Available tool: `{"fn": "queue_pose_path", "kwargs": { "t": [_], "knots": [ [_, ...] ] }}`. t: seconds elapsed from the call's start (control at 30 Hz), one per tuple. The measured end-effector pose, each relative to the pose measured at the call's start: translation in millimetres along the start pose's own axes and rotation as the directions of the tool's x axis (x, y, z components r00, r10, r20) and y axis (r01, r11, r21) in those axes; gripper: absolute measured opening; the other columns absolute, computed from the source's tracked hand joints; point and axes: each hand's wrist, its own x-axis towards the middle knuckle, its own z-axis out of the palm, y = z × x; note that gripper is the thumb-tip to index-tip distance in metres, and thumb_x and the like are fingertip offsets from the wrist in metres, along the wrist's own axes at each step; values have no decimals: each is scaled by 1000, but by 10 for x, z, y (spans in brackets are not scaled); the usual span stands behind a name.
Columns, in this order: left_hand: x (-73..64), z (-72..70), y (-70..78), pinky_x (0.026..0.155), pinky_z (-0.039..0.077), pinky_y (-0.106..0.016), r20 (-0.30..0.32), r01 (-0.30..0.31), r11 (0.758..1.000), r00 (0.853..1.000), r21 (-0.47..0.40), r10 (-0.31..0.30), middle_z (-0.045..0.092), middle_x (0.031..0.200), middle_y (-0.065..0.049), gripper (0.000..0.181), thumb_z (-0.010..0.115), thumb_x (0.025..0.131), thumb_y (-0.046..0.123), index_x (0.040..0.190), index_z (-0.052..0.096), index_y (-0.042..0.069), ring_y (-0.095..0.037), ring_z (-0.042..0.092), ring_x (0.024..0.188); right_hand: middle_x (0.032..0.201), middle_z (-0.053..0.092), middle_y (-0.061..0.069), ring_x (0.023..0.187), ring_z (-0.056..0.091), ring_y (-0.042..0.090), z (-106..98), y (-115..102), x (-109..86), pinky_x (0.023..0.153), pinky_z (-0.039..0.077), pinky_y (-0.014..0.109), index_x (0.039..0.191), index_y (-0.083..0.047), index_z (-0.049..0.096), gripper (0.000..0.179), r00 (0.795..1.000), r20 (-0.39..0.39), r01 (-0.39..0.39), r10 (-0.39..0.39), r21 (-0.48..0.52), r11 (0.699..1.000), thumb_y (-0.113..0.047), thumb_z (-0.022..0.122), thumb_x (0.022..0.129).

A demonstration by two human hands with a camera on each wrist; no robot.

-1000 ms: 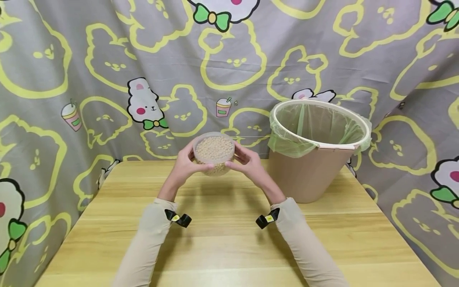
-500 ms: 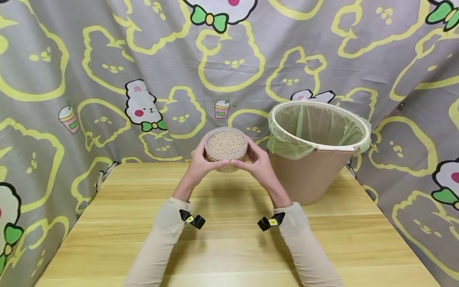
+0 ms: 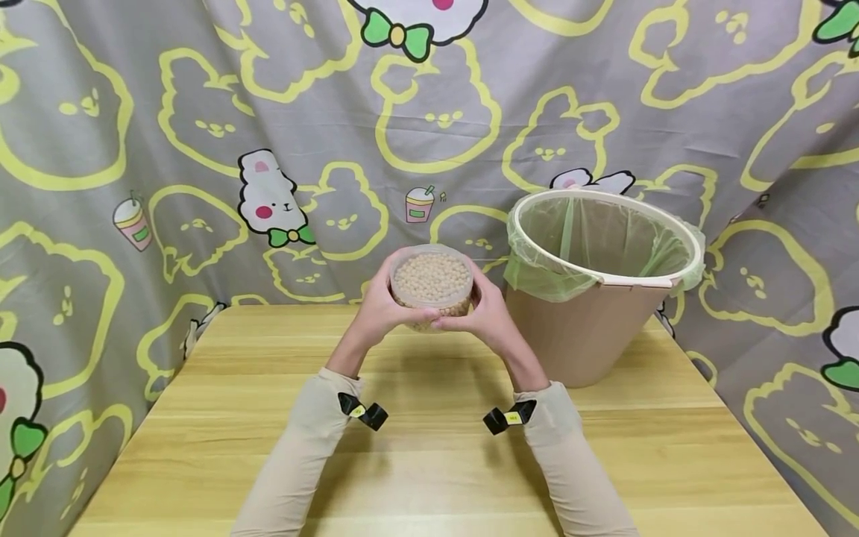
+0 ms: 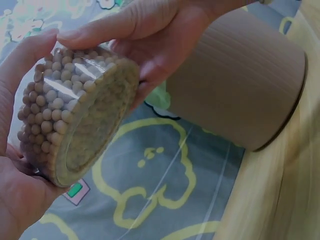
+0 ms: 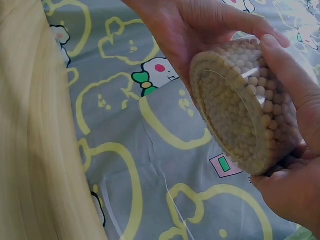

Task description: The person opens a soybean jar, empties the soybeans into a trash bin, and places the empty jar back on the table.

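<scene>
A round clear plastic tub [image 3: 431, 280] full of small beige balls is held up over the table's back part. My left hand [image 3: 382, 307] grips its left side and my right hand [image 3: 488, 312] its right side. Both thumbs lie across the near wall, their tips close together. In the left wrist view the tub [image 4: 75, 115] shows its ribbed base, and balls press against the clear wall. From the right wrist, the tub [image 5: 240, 105] is seen tilted, with fingers curled round both sides. The far fingers are mostly hidden behind it in the head view.
A tan waste bin [image 3: 570, 335] lined with a green bag [image 3: 546, 276] stands at the table's back right, just beyond my right hand. The wooden table [image 3: 429, 462] ends at a grey patterned curtain [image 3: 322, 112] behind and at the sides.
Both hands have carried the tub to the right, mostly during the first half second. Since then it has dipped slightly. My grip on it stays the same, and the bin has stayed put.
</scene>
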Motion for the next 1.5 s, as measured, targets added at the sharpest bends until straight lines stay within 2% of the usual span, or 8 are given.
{"fn": "queue_pose_path", "kwargs": {
  "t": [0.1, 0.23, 0.33, 0.5, 0.63, 0.8, 1.0, 1.5],
  "knots": [
    [4, 28, 16, 109, 46, -42, 15, 1, 1000, 1000, 7, -1, 49, 147, -9, 105, 97, 64, 11, 152, 41, 16, -24, 51, 130, 150, 48, 4, 136, 47, 23, 6, 1, -5, 115, 39, 48, 155, -28, 37, 115, 1000, -7, -15, 15, 2, 1000, -6, 98, 60],
    [25, 31, 44, 112, 43, -47, 54, 29, 998, 998, 54, -32, 46, 150, -7, 111, 99, 63, 30, 155, 38, 19, -24, 49, 133, 149, 46, 7, 134, 47, 23, 25, 17, -4, 114, 40, 46, 155, -23, 35, 115, 999, -34, -16, 17, 40, 999, -2, 96, 60],
    [51, 14, 64, 114, 40, -50, 90, 65, 997, 994, 48, -69, 43, 152, -6, 119, 99, 61, 40, 157, 34, 17, -26, 47, 135, 147, 48, 7, 132, 48, 22, 36, 24, -6, 114, 40, 45, 153, -21, 37, 112, 998, -65, -10, 13, 45, 999, -1, 95, 59],
    [95, -18, 99, 115, 39, -51, 129, 103, 993, 985, 64, -111, 44, 152, -6, 127, 99, 58, 47, 159, 28, 13, -26, 47, 134, 146, 49, 6, 131, 48, 22, 29, 27, -13, 115, 39, 46, 152, -19, 39, 112, 997, -83, -5, 7, 24, 1000, -1, 96, 57],
    [136, -42, 119, 114, 40, -50, 154, 86, 991, 983, 105, -101, 47, 150, -7, 123, 100, 59, 41, 158, 30, 14, -26, 49, 133, 146, 49, 5, 132, 47, 22, 12, 32, -18, 116, 38, 48, 153, -19, 38, 115, 997, -77, -4, 5, 19, 1000, 1, 96, 55],
    [176, -79, 137, 114, 41, -49, 191, 56, 990, 978, 126, -80, 49, 150, -8, 113, 98, 63, 21, 156, 33, 15, -27, 50, 132, 148, 47, 6, 132, 47, 23, -3, 41, -14, 114, 40, 47, 153, -20, 36, 116, 1000, -30, -1, 2, 45, 999, 2, 96, 57],
    [187, -78, 179, 113, 42, -48, 191, 24, 986, 980, 164, -55, 52, 149, -9, 107, 93, 65, 4, 155, 35, 8, -27, 51, 130, 148, 46, 8, 132, 48, 24, -7, 46, -15, 113, 41, 46, 154, -19, 35, 115, 1000, -13, 20, -20, 32, 999, -1, 96, 58],
    [142, -16, 168, 108, 47, -46, 111, -32, 975, 994, 218, 8, 58, 143, -10, 102, 94, 63, 7, 151, 42, 9, -27, 56, 125, 146, 49, 8, 129, 49, 23, -3, 26, -14, 113, 41, 46, 153, -18, 38, 113, 998, -26, 51, -51, 7, 999, -2, 96, 56]
  ]
}}
